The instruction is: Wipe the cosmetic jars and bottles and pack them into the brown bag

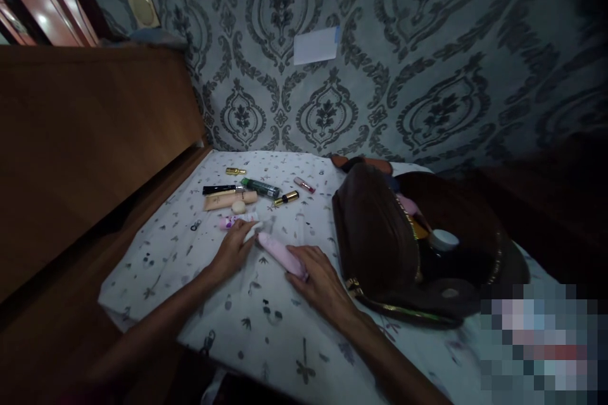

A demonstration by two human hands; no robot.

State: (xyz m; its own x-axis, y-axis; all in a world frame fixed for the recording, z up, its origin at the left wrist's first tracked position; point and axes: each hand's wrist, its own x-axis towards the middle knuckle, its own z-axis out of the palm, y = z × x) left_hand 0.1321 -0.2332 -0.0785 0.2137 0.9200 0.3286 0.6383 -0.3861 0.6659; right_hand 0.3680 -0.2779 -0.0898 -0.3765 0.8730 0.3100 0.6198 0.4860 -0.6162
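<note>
Over the patterned white cloth, my right hand (319, 273) is closed around the lower end of a pale pink bottle (281, 254), which tilts up and to the left. My left hand (234, 245) pinches a small white piece (253, 231) near the bottle's upper end; whether it is a cap or a wipe is unclear. Just beyond my left hand lies a pink and purple tube (232, 221), partly hidden by the fingers. A beige tube (228, 201) and a small round cream-coloured item (239, 207) lie behind it.
A green tube (260, 188), a black slim tube (219, 190), a gold and black tube (286, 197), a small gold tube (235, 171) and a pink lip tube (304, 185) lie farther back. An open brown bag (380, 234) with a white-lidded jar (443, 240) stands right. Wooden furniture (95, 114) borders the left.
</note>
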